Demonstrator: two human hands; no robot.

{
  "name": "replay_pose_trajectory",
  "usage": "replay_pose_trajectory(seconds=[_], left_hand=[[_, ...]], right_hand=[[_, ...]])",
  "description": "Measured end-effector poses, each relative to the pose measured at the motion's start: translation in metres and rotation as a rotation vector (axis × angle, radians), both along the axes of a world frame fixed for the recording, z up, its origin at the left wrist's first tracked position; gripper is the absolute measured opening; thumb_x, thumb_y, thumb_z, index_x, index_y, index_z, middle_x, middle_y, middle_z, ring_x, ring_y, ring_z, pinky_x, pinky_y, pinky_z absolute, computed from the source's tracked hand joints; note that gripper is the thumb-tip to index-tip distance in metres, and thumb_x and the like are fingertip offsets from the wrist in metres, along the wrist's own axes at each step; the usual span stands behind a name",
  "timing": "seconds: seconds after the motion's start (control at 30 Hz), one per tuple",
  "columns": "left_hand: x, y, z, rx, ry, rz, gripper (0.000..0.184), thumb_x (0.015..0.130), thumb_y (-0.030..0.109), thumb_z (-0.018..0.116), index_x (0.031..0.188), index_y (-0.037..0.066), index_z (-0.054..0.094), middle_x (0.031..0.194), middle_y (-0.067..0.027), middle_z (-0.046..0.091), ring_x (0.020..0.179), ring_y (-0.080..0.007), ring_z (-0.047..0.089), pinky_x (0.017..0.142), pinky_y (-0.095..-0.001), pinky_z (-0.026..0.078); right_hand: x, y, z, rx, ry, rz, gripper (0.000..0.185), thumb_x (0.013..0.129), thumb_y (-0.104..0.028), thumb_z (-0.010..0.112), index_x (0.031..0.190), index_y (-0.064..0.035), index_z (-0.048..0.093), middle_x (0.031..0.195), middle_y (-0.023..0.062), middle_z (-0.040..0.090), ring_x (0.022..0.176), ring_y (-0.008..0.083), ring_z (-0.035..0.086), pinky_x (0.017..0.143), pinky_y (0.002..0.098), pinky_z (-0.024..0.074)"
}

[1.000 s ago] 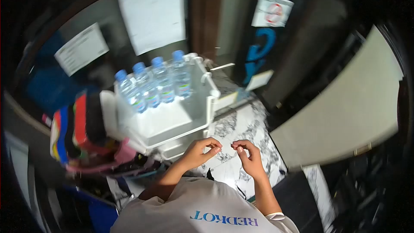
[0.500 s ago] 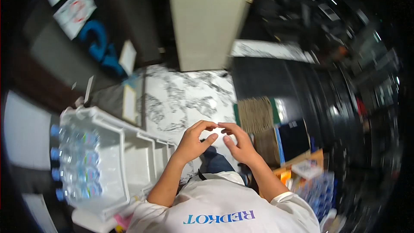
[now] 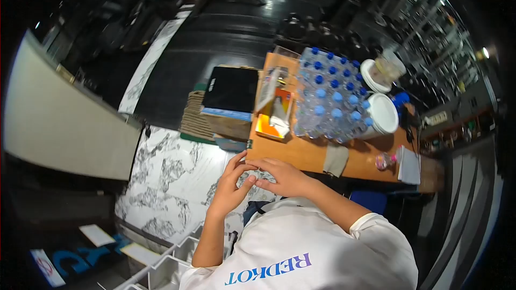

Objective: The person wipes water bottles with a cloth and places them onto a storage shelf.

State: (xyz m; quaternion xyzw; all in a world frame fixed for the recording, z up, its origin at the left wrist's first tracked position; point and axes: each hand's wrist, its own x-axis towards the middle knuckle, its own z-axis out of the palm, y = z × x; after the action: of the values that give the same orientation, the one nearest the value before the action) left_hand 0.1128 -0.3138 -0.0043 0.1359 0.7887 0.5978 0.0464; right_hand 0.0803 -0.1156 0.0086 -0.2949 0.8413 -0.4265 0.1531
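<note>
My left hand (image 3: pixel 231 189) is held in front of my shirt, its fingers curved and its thumb apart from them. My right hand (image 3: pixel 282 176) comes in from the right with its fingers stretched toward the left hand. Their fingertips meet or overlap; I cannot tell if they press together. Nothing shows in either hand. Just beyond them is the near left corner of a wooden desk (image 3: pixel 306 157). On it stand an orange-and-yellow box (image 3: pixel 271 127), clear water bottles (image 3: pixel 328 110) with blue caps, and a folded grey-beige cloth (image 3: pixel 335 160).
Left of the desk, a black box (image 3: pixel 230 90) tops a stack beside brown ribbed material (image 3: pixel 198 118). White tubs (image 3: pixel 384 114), a small pink-capped bottle (image 3: pixel 384 161) and papers (image 3: pixel 409 165) are at right. A pale panel (image 3: pixel 64 113) stands left; white bins (image 3: pixel 171 268) sit below.
My view has swung to the right, bringing the desk and bottles to the front. The white bins have slid toward the lower edge. My hands have come closer together, fingers now overlapping in view.
</note>
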Motion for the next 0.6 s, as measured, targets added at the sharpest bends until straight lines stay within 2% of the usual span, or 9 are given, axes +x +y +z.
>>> replay_pose_trajectory(seconds=[0.07,0.13,0.2,0.27,0.33,0.43,0.5,0.57,0.6], left_hand=[[-0.005,0.024,-0.004,-0.076,0.012,-0.016,0.030,0.088,0.024,0.060,0.111,0.005,0.061,0.134,-0.0173,0.045,0.123,-0.0326,0.045,0.101,-0.0375,0.036],[-0.006,0.050,-0.015,-0.057,-0.022,-0.052,0.030,0.088,0.024,0.059,0.112,0.006,0.061,0.134,-0.0171,0.045,0.123,-0.0320,0.045,0.101,-0.0370,0.036],[-0.008,0.075,-0.016,-0.057,-0.039,-0.081,0.031,0.089,0.023,0.058,0.115,0.006,0.059,0.134,-0.0168,0.045,0.124,-0.0320,0.044,0.101,-0.0368,0.036],[-0.008,0.103,-0.018,-0.069,-0.034,-0.062,0.031,0.089,0.023,0.057,0.115,0.006,0.059,0.134,-0.0168,0.045,0.125,-0.0322,0.043,0.101,-0.0371,0.035],[-0.006,0.132,-0.016,-0.086,-0.036,-0.030,0.032,0.089,0.023,0.057,0.116,0.006,0.059,0.134,-0.0168,0.045,0.125,-0.0325,0.043,0.102,-0.0374,0.034],[-0.001,0.168,-0.016,-0.083,-0.071,0.011,0.032,0.089,0.022,0.057,0.116,0.005,0.058,0.134,-0.0172,0.046,0.125,-0.0330,0.043,0.102,-0.0379,0.034],[0.001,0.187,-0.023,-0.058,-0.134,-0.012,0.032,0.089,0.022,0.056,0.116,0.004,0.058,0.134,-0.0171,0.045,0.124,-0.0330,0.044,0.102,-0.0384,0.034],[0.002,0.205,-0.023,-0.073,-0.168,-0.001,0.032,0.090,0.022,0.056,0.117,0.004,0.058,0.133,-0.0172,0.046,0.122,-0.0329,0.046,0.101,-0.0382,0.035],[0.002,0.213,-0.023,-0.078,-0.195,0.007,0.032,0.090,0.021,0.056,0.117,0.003,0.057,0.132,-0.0173,0.047,0.121,-0.0327,0.047,0.101,-0.0381,0.036]], right_hand=[[-0.002,0.037,0.000,0.003,0.085,-0.048,0.038,0.087,-0.025,0.058,0.120,-0.0068,0.055,0.112,0.0144,0.059,0.102,0.0308,0.057,0.091,0.0385,0.0441],[-0.020,0.093,0.007,0.105,0.364,-0.176,0.030,0.086,-0.020,0.059,0.112,-0.0053,0.060,0.107,0.0128,0.061,0.098,0.0302,0.059,0.086,0.0368,0.0468],[-0.030,0.149,0.034,0.135,0.223,-0.479,0.025,0.086,-0.017,0.059,0.106,-0.0040,0.062,0.104,0.0121,0.062,0.096,0.0296,0.060,0.082,0.0349,0.0487],[-0.041,0.211,0.036,0.218,0.293,-0.678,0.028,0.084,-0.018,0.060,0.109,-0.0065,0.063,0.102,0.0157,0.062,0.101,0.0320,0.058,0.086,0.0412,0.0460],[-0.051,0.265,0.027,0.257,0.428,-0.754,0.032,0.083,-0.017,0.061,0.113,-0.0084,0.061,0.109,0.0163,0.059,0.101,0.0338,0.058,0.086,0.0422,0.0460],[-0.062,0.309,0.006,0.373,0.418,-0.832,0.037,0.082,-0.018,0.061,0.117,-0.0081,0.057,0.119,0.0163,0.054,0.101,0.0355,0.057,0.086,0.0433,0.0459],[-0.068,0.326,-0.018,0.349,0.391,-0.786,0.036,0.082,-0.019,0.062,0.115,-0.0092,0.056,0.118,0.0147,0.052,0.100,0.0360,0.057,0.084,0.0442,0.0463],[-0.067,0.327,-0.029,0.371,0.211,-0.746,0.031,0.080,-0.014,0.063,0.110,-0.0093,0.058,0.107,0.0140,0.054,0.098,0.0329,0.057,0.083,0.0426,0.0462],[-0.068,0.331,-0.038,0.326,0.298,-0.739,0.026,0.079,-0.013,0.065,0.104,-0.0083,0.059,0.098,0.0126,0.054,0.092,0.0311,0.058,0.079,0.0405,0.0469]])
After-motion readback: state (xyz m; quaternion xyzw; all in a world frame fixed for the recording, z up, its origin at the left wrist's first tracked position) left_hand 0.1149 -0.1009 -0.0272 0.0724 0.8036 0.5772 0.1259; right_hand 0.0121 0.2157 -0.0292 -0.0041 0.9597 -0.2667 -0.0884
